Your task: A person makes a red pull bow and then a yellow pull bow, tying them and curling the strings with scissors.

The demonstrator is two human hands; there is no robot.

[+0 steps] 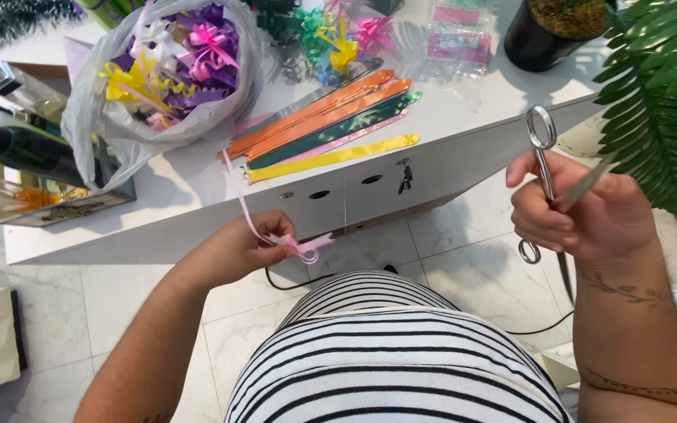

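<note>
At lower centre, the left hand (248, 247) pinches a pink ribbon (295, 245), fingers closed on it. At right, the right hand (581, 215) grips scissors (544, 157), fingers wrapped shut. Ribbon strips (327, 117) lie on the white desk (197, 204) beside a bag of bows (170, 70).

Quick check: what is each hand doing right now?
Left hand: closed, pinching a pink ribbon.
Right hand: closed around metal scissors.
</note>
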